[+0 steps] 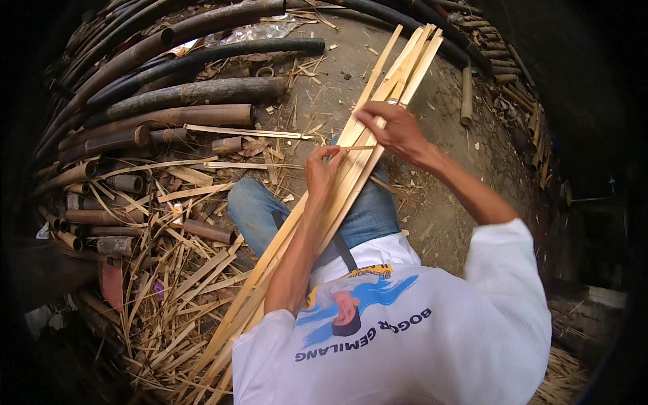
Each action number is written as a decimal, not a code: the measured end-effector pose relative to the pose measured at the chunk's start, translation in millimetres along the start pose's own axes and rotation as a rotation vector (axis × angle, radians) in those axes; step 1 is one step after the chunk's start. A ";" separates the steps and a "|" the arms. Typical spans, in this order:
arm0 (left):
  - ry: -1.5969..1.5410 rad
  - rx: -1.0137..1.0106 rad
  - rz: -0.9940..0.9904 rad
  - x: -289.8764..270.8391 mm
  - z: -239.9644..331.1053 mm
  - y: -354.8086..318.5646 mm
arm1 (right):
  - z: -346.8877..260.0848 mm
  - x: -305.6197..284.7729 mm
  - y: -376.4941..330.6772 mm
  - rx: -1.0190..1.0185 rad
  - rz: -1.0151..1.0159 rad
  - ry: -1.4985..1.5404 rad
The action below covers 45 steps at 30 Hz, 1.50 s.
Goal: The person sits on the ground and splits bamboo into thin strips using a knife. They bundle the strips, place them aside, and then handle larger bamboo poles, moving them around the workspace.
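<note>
A long bundle of pale split bamboo strips (351, 177) lies slantwise across my lap, its far ends fanned out on the ground ahead. My left hand (321, 170) rests on the bundle's left side, thumb and fingers pinched on one end of a short thin bamboo strip (356, 148) that crosses over the bundle. My right hand (397, 132) is closed above the bundle, farther along it, with curled fingers near the strip's other end. What those fingers grip is hidden. A narrow light band shows beside its knuckles; whether it is a ring or a tie, I cannot tell.
Several dark bamboo poles (196, 94) are stacked at the far left. Bamboo shavings and offcuts (196, 283) heap up on the left. Loose pale strips (250, 132) lie between poles and bundle. A short bamboo piece (466, 94) lies on the dirt floor (439, 196) to the right.
</note>
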<state>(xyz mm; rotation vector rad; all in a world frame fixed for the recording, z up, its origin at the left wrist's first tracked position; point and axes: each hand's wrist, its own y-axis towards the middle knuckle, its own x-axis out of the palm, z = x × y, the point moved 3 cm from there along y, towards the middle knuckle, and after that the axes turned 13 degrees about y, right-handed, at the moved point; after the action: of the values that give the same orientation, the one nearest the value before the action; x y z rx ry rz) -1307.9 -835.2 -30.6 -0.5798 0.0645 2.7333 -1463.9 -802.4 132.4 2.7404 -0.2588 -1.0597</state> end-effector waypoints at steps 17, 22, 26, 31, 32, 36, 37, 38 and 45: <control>0.138 0.155 0.076 6.8 0.5 2.6 | 18.2 62.4 -52.8 -0.401 -0.564 -0.755; 0.144 0.225 0.133 -1.2 12.1 -2.2 | 46.3 60.4 -41.8 -0.420 -0.550 -0.693; 0.081 0.126 -0.043 -5.1 -1.6 -2.3 | 52.7 67.7 -44.5 -0.290 -0.602 -0.584; -0.021 -0.138 -0.588 -39.8 -31.8 14.6 | 74.9 81.3 -27.5 -0.071 -0.690 -0.628; 0.022 -0.121 -0.654 -39.9 -38.7 15.0 | 68.8 79.0 -18.4 -0.105 -0.726 -0.509; 0.028 -0.049 -0.921 -42.3 -14.2 4.5 | 29.1 77.7 -7.0 -0.173 -0.844 -0.191; 0.093 0.022 -0.871 -47.7 -6.0 -1.6 | 19.0 71.9 -2.7 -0.139 -0.904 -0.187; 0.154 0.096 -0.815 -50.7 -2.0 -7.1 | 16.3 68.7 3.1 -0.108 -0.968 -0.188; 0.668 0.004 -0.232 -108.6 34.8 -10.9 | -37.1 109.3 25.5 -0.313 -0.548 -0.020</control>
<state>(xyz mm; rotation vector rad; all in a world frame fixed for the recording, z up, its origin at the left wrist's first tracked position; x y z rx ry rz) -1224.5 -856.1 45.2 -1.3763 0.1523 2.2086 -1361.4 -847.9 94.9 2.5606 0.6380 -1.1236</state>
